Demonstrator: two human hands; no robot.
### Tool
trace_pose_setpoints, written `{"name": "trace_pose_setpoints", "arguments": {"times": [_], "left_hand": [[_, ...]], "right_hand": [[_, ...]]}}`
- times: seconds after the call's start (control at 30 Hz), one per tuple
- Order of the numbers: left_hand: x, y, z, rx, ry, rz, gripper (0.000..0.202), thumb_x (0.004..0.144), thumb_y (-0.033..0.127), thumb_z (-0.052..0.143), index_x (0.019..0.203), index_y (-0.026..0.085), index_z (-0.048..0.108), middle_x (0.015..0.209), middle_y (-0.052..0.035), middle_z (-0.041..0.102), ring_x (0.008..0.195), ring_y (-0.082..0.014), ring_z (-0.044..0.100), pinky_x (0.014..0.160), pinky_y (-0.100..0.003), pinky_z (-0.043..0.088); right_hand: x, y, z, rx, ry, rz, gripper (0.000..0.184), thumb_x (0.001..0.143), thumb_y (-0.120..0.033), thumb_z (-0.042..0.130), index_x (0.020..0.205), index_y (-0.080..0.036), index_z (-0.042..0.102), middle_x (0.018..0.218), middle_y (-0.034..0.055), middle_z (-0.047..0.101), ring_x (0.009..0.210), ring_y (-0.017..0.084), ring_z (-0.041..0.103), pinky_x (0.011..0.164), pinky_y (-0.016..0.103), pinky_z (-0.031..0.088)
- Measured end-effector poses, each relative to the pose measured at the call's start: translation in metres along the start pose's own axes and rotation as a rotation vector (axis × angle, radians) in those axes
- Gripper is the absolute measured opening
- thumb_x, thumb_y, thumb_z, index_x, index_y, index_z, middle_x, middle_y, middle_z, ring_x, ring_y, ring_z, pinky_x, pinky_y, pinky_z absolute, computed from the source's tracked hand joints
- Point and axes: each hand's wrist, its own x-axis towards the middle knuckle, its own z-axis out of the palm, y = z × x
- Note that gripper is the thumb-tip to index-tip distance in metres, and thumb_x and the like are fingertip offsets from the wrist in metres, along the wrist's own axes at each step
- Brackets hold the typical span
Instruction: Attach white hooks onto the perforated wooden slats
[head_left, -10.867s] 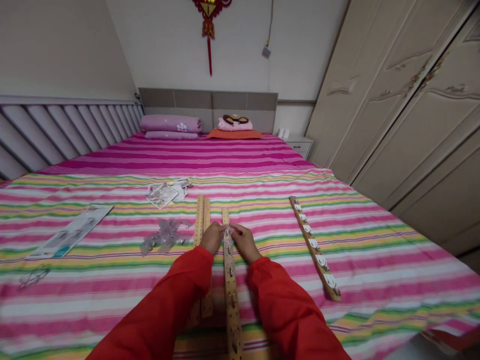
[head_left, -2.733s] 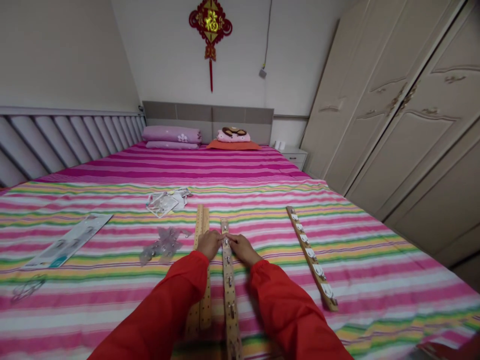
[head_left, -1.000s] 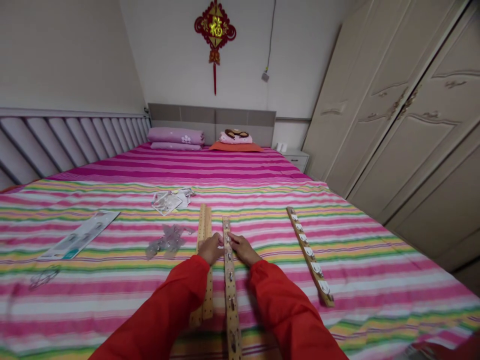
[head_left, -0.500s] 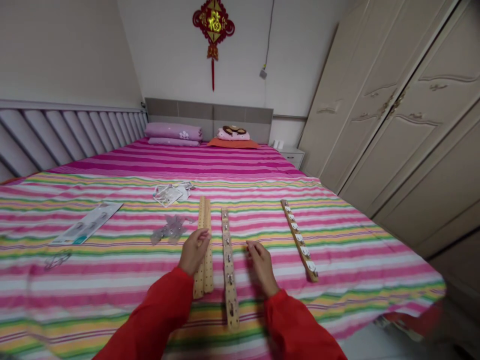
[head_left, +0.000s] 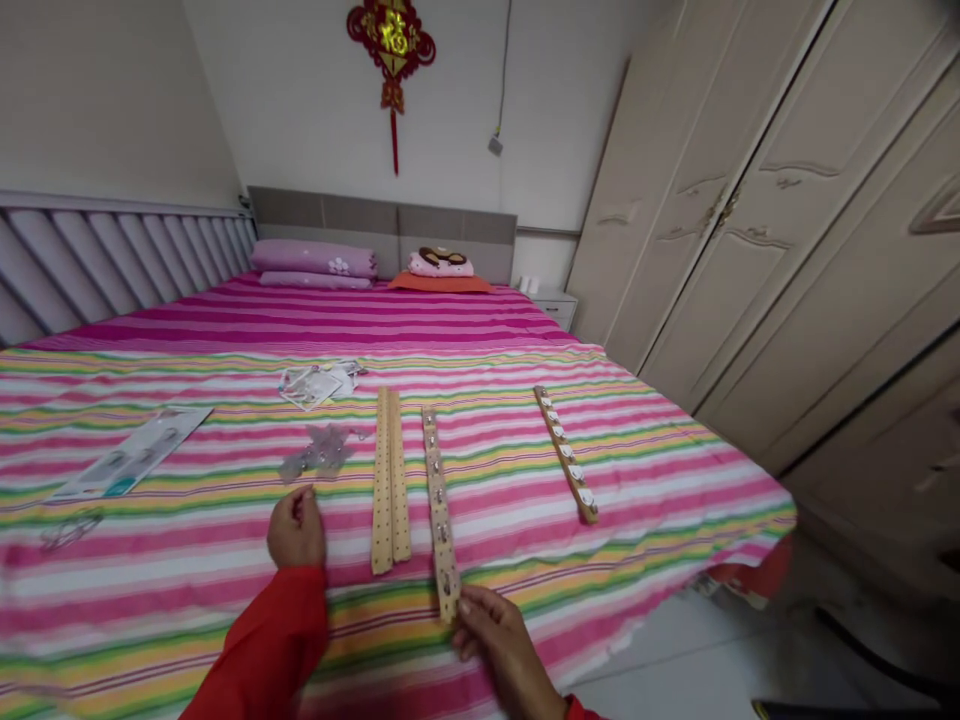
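My right hand (head_left: 495, 635) pinches the near end of a pale wooden strip (head_left: 441, 538), which carries a row of small metal fittings and lies lengthwise on the striped sheet. To its left, two perforated wooden strips (head_left: 392, 490) lie side by side, with neither hand touching them. My left hand (head_left: 298, 530) hovers with curled fingers just below a cluster of small clear plastic packets (head_left: 321, 452). Nothing shows between its fingers. Some of the packets hold small shiny metal pieces.
Another wooden strip with white round pieces (head_left: 568, 460) lies to the right. White cards and packaging (head_left: 321, 384) sit farther back. At the left are a long blister card (head_left: 139, 450) and thin wire-like loops (head_left: 71, 528). The bed edge drops to the floor (head_left: 675, 640) at right.
My left hand has moved left, away from the perforated strips to the packets. My right hand has come down to the near end of the fitted strip. The view has turned slightly right.
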Motion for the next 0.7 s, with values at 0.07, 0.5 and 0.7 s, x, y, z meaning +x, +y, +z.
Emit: {"name": "trace_pose_setpoints", "arguments": {"times": [0.07, 0.5, 0.7], "left_hand": [[0.000, -0.005, 0.001, 0.122, -0.045, 0.066, 0.033, 0.079, 0.042, 0.045, 0.088, 0.017, 0.065, 0.075, -0.0023, 0.058, 0.067, -0.0157, 0.050, 0.066, -0.029, 0.042], [-0.002, -0.015, 0.001, 0.351, -0.122, 0.217, 0.030, 0.082, 0.037, 0.043, 0.091, 0.018, 0.065, 0.082, -0.0064, 0.063, 0.075, -0.0191, 0.055, 0.064, -0.028, 0.040], [0.000, -0.018, 0.000, 0.377, -0.169, 0.218, 0.032, 0.081, 0.039, 0.042, 0.091, 0.017, 0.065, 0.084, -0.0075, 0.065, 0.074, -0.0194, 0.058, 0.064, -0.029, 0.042]], "right_hand": [[0.000, 0.001, 0.007, 0.071, -0.025, 0.043, 0.044, 0.057, -0.041, 0.083, 0.088, -0.012, 0.073, 0.063, 0.0015, 0.065, 0.048, 0.009, 0.056, 0.044, 0.018, 0.041], [0.011, 0.018, 0.006, 0.318, 0.071, 0.051, 0.033, 0.054, -0.027, 0.085, 0.081, -0.011, 0.074, 0.060, 0.0038, 0.066, 0.048, 0.012, 0.061, 0.041, 0.017, 0.042], [0.014, 0.013, -0.005, 0.380, 0.086, 0.027, 0.030, 0.052, -0.024, 0.085, 0.078, -0.011, 0.074, 0.061, 0.0039, 0.067, 0.048, 0.011, 0.060, 0.043, 0.018, 0.044]]}}
